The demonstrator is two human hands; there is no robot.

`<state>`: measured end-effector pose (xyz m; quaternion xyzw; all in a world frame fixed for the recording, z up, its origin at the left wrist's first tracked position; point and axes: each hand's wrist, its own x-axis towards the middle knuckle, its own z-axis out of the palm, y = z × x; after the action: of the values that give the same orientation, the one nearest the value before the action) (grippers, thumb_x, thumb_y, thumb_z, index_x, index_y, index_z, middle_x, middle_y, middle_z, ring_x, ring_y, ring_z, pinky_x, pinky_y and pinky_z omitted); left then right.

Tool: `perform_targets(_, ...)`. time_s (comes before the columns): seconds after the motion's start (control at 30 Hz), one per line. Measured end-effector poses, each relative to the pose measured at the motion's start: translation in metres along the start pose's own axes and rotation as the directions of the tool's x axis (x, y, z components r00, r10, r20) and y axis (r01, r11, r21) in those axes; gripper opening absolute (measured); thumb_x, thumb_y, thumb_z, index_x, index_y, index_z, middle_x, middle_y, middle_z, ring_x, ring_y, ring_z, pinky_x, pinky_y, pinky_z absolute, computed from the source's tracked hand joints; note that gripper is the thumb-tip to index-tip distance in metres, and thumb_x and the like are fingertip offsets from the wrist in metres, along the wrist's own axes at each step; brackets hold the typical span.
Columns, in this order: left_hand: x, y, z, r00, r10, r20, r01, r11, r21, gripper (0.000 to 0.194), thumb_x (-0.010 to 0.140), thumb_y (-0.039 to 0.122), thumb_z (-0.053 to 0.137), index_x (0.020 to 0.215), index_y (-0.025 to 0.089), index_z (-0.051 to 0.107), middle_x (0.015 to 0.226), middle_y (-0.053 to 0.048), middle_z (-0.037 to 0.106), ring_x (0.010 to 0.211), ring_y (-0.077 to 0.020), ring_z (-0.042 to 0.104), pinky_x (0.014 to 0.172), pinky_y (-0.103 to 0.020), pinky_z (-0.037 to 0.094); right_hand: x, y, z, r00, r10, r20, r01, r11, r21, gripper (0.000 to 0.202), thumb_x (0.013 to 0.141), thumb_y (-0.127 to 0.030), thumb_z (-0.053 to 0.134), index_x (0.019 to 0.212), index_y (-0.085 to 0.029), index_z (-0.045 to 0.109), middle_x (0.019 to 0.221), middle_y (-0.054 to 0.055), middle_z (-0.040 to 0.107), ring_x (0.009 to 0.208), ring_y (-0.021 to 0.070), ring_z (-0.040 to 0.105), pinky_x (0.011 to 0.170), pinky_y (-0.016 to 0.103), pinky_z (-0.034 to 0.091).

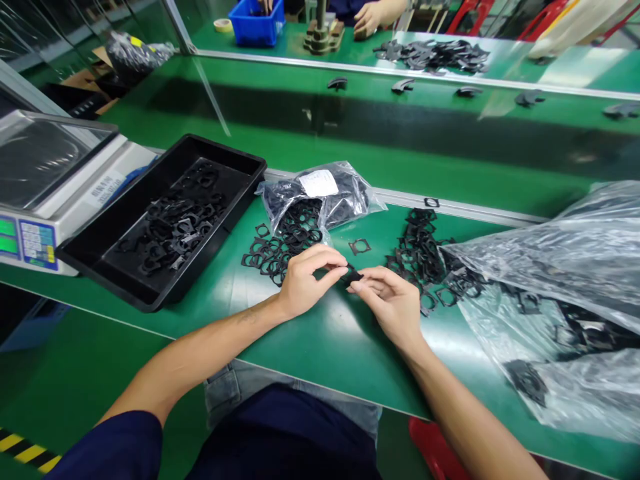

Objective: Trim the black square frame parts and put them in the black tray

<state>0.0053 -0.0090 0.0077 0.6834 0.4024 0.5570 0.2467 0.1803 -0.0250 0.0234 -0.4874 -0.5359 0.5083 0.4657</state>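
My left hand [311, 280] and my right hand [393, 300] meet over the green table [320, 353], both pinching a small black part [351, 275] between them. Left of and behind my left hand lies a pile of black ring-shaped parts [273, 253], spilling from a clear bag with a white label [319, 183]. Another heap of black parts [420, 247] is behind my right hand. Between the heaps a single flat black frame [359, 247] lies alone. The held part's details are partly hidden by my fingers.
At the left a black tray [165, 303] holds many black parts, beside a weighing scale [37, 233]. Large clear bags [560, 247] of parts cover the right side. Beyond the rail are curved black pieces [435, 55], a blue bin [257, 28] and another person's hand [369, 19].
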Motion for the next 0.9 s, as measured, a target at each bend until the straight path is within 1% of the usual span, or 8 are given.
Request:
perform_targets(0.07, 0.0005, 0.0017, -0.0012, 0.997, 0.072, 0.0, -0.072, 0.997, 0.028, 0.005, 0.09, 0.023, 0.069, 0.088, 0.018, 0.071, 0.088, -0.005, 0.073, 0.086, -0.0148, 0.069, 0.08, -0.028, 0.057, -0.001, 0.0015, 0.0004, 0.998, -0.061, -0.028, 0.059, 0.997, -0.057, 0.026, 0.077, -0.045, 0.083, 0.085, -0.023, 0.073, 0.079, 0.002, 0.071, 0.066, 0.0181, 0.072, 0.068, 0.033, 0.062)
perform_targets(0.13, 0.0008, 0.0027, -0.0022, 0.995, 0.097, -0.005, -0.097, 0.995, 0.025, 0.005, 0.089, 0.022, 0.07, 0.091, 0.018, 0.07, 0.088, -0.004, 0.072, 0.086, -0.0144, 0.068, 0.079, -0.027, 0.057, -0.0019, 0.0022, 0.0001, 0.992, -0.119, -0.048, 0.112, 0.987, -0.117, 0.022, 0.081, -0.044, 0.08, 0.086, -0.023, 0.074, 0.084, 0.003, 0.071, 0.067, 0.0178, 0.071, 0.067, 0.033, 0.062)
perform_targets(0.27, 0.0008, 0.0027, -0.0029, 0.997, 0.076, -0.009, -0.076, 0.997, -0.009, 0.008, 0.088, 0.023, 0.072, 0.091, 0.017, 0.068, 0.087, -0.004, 0.071, 0.085, -0.0134, 0.068, 0.078, -0.024, 0.056, -0.0029, 0.0017, -0.0015, 0.971, -0.234, -0.058, 0.216, 0.952, -0.216, 0.017, 0.085, -0.04, 0.077, 0.088, -0.023, 0.074, 0.085, 0.004, 0.071, 0.07, 0.0182, 0.069, 0.067, 0.034, 0.061)
perform_targets(0.37, 0.0003, 0.0024, -0.0029, 0.999, 0.037, 0.0, -0.037, 0.999, -0.034, 0.008, 0.088, 0.023, 0.071, 0.089, 0.016, 0.068, 0.087, -0.004, 0.072, 0.084, -0.0134, 0.068, 0.079, -0.025, 0.056, -0.0028, 0.0009, -0.0022, 0.957, -0.284, -0.051, 0.265, 0.935, -0.237, 0.011, 0.086, -0.034, 0.076, 0.088, -0.023, 0.073, 0.085, 0.004, 0.071, 0.07, 0.0174, 0.069, 0.066, 0.032, 0.061)
perform_targets(0.53, 0.0002, 0.0019, -0.0029, 0.994, -0.095, 0.049, 0.101, 0.988, -0.12, 0.012, 0.089, 0.027, 0.071, 0.089, 0.016, 0.067, 0.084, -0.004, 0.071, 0.079, -0.0125, 0.067, 0.076, -0.024, 0.056, -0.0023, 0.0004, -0.0025, 0.95, -0.31, -0.044, 0.289, 0.922, -0.258, 0.006, 0.087, -0.03, 0.075, 0.088, -0.024, 0.074, 0.085, 0.003, 0.071, 0.069, 0.0169, 0.068, 0.065, 0.032, 0.061)
perform_targets(0.6, 0.001, 0.0013, -0.003, 0.991, -0.123, 0.052, 0.13, 0.981, -0.143, 0.014, 0.088, 0.029, 0.072, 0.086, 0.016, 0.067, 0.083, -0.003, 0.071, 0.079, -0.0129, 0.067, 0.076, -0.025, 0.055, -0.0022, 0.0005, -0.0026, 0.949, -0.313, -0.045, 0.291, 0.919, -0.264, 0.006, 0.087, -0.029, 0.074, 0.088, -0.024, 0.074, 0.085, 0.003, 0.071, 0.069, 0.0169, 0.068, 0.065, 0.032, 0.061)
perform_targets(0.8, 0.0033, 0.0006, -0.0035, 0.997, -0.064, 0.035, 0.069, 0.986, -0.154, 0.011, 0.087, 0.025, 0.073, 0.082, 0.016, 0.069, 0.083, -0.003, 0.072, 0.08, -0.013, 0.067, 0.077, -0.025, 0.054, -0.003, 0.0013, -0.0027, 0.949, -0.31, -0.051, 0.287, 0.922, -0.259, 0.006, 0.087, -0.029, 0.074, 0.088, -0.023, 0.074, 0.085, 0.003, 0.071, 0.069, 0.0169, 0.068, 0.065, 0.032, 0.061)
perform_targets(0.9, 0.0035, 0.0016, -0.0035, 0.997, -0.066, 0.034, 0.071, 0.987, -0.145, 0.011, 0.087, 0.025, 0.072, 0.083, 0.016, 0.069, 0.083, -0.004, 0.072, 0.081, -0.0136, 0.068, 0.078, -0.026, 0.054, -0.0033, 0.0012, -0.0028, 0.951, -0.303, -0.052, 0.28, 0.923, -0.263, 0.007, 0.087, -0.03, 0.074, 0.088, -0.023, 0.074, 0.085, 0.004, 0.071, 0.07, 0.0174, 0.069, 0.065, 0.032, 0.062)
